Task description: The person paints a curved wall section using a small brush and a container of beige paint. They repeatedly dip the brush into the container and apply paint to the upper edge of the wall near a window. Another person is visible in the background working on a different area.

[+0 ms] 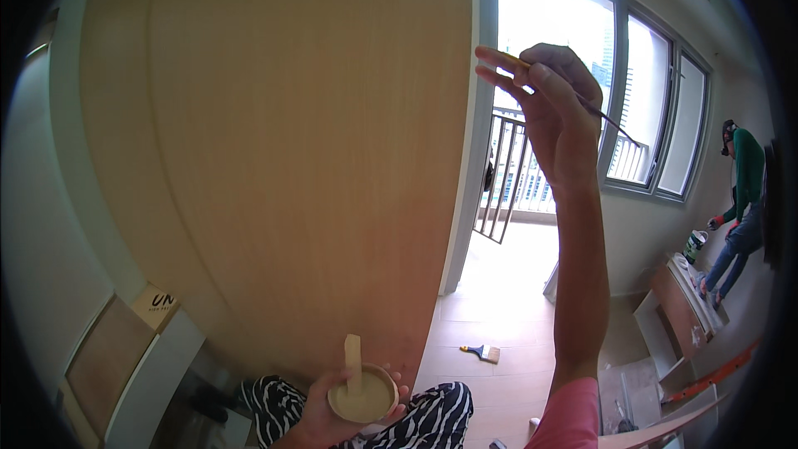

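At lower centre, my left hand [331, 416] is wrapped round a small round bowl [371, 421] of smooth beige paste or paint. A flat wooden stick [353, 356] stands tilted in the bowl. Raised at upper right, my right hand [553, 96] pinches a slim brush-like tool [613, 123] with a thin dark shaft pointing down to the right. My fingers partly hide its other end, so its tip cannot be made out. Its fingertips are close to the edge of a large wood-grain panel [299, 158]; whether they touch it I cannot tell.
A flat paintbrush [482, 354] lies on the tiled floor [457, 316]. Beyond are a metal railing [504, 175] and windows [657, 100]. At far right another person [746, 175] stands on a low cabinet [677, 303] beside a paint can [695, 245]. A box [155, 308] sits at left.
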A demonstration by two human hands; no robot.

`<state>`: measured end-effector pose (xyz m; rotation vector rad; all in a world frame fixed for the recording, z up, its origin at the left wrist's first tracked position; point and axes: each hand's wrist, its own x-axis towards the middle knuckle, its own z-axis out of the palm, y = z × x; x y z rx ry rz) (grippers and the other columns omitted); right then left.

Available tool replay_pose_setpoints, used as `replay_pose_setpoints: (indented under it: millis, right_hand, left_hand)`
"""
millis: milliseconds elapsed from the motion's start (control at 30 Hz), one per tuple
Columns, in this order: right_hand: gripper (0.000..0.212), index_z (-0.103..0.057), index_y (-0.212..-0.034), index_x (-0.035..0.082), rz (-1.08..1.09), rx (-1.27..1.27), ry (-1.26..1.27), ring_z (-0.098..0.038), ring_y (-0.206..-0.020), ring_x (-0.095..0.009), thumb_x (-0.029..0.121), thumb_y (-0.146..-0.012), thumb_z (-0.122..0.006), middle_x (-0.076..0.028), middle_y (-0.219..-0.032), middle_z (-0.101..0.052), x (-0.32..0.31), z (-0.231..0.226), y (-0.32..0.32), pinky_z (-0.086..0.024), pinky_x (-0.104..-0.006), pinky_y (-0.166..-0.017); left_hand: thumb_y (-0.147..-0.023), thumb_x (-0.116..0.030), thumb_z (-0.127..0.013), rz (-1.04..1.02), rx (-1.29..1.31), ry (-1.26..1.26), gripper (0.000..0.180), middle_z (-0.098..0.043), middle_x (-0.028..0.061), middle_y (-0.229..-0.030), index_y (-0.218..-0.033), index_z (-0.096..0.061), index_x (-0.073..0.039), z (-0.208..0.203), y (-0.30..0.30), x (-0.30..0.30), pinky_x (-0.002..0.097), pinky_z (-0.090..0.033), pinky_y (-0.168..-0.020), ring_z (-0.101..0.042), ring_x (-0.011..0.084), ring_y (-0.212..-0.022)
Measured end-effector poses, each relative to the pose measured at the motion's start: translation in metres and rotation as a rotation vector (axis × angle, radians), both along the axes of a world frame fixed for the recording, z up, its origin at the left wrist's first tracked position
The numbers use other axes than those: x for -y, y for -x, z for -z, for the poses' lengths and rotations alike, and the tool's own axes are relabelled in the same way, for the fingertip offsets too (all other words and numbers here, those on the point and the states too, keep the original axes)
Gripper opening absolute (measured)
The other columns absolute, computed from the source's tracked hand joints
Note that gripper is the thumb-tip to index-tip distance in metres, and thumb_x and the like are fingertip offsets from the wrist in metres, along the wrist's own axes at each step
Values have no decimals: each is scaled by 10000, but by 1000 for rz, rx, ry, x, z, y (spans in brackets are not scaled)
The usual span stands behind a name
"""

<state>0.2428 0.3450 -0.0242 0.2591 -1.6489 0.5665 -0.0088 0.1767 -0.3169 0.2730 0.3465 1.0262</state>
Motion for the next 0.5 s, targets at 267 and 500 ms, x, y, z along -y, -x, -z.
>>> replay_pose_setpoints:
  millis: [267, 500]
  right_hand:
    - [124, -659, -983, -46, 90, 27, -99, -692, -985, -344, -19, -890, -582, -138, -879, -681, -2, 6, -6, -562, -452, -938]
    - [124, -651, -994, -26, 175, 107, -89, -653, -854, -170, 7, -888, -596, -109, -885, -657, 4, 21, -6, -498, -419, -980]
  left_hand:
    - [-853, -354, -537, 11, -70, 19, 573, -537, 195, -1260, -1263, -517, 45, -7, -1, -2, 544, -412, -1023, -489, 391, -1226]
    - [-850, -369, -530, -4, -103, 66, 573, -536, 202, -1260, -1257, -525, 34, -10, -2, -2, 557, -419, -1010, -491, 402, -1222]
